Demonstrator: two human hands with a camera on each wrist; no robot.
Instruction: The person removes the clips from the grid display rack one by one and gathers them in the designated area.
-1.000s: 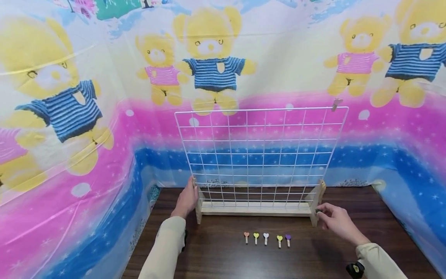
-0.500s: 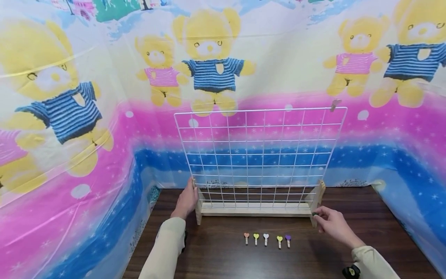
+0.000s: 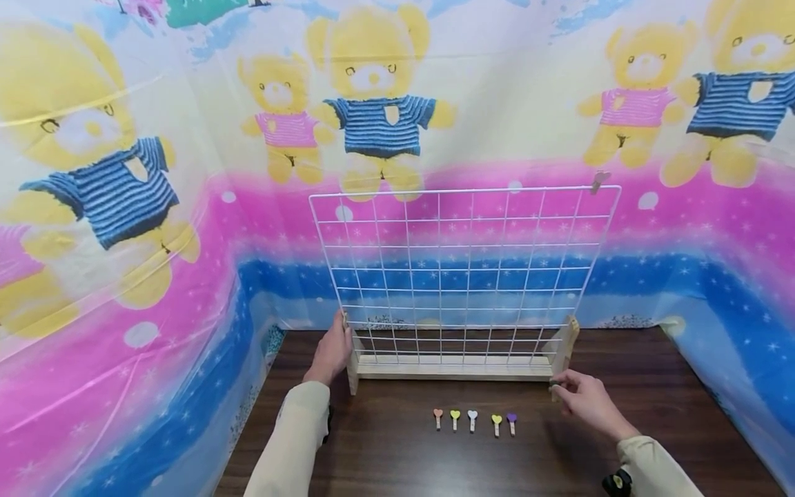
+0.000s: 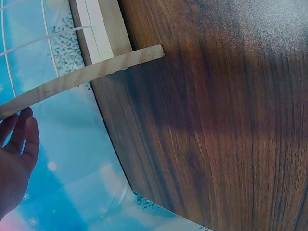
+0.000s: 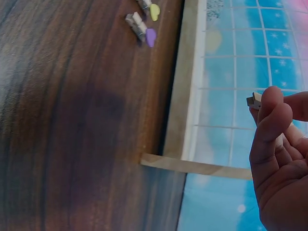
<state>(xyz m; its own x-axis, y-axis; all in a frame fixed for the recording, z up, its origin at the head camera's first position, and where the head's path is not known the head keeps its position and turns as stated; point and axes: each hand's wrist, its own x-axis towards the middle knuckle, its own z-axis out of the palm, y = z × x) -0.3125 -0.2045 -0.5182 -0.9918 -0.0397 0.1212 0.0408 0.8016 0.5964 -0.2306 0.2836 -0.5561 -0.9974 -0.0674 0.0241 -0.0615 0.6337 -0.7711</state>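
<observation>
A white wire grid panel [image 3: 455, 269] stands upright in a wooden base [image 3: 455, 369]. My left hand [image 3: 331, 350] touches the outer side of the base's left wooden support [image 4: 72, 79]; its thumb is hidden. Low in front of the right support [image 3: 563, 345], my right hand [image 3: 586, 399] pinches a small wooden clothespin [image 5: 255, 100], mostly covered by the fingers. Several heart-topped clothespins lie in a row on the table, among them an orange one [image 3: 437, 418], a white one [image 3: 473, 420] and a purple one [image 3: 512, 423]. Another clothespin [image 3: 600, 181] is clipped on the grid's top right.
The dark wood-grain table [image 3: 397, 459] carries the rack near its back edge. A cloth backdrop [image 3: 509, 110] printed with bears hangs behind and along both sides. The purple clothespin lies at the row's right end, nearest my right hand.
My right hand has moved slightly left and lower with the clothespin, across the front of the right support. My left hand stays at the left support. The camera view has shifted a little.
</observation>
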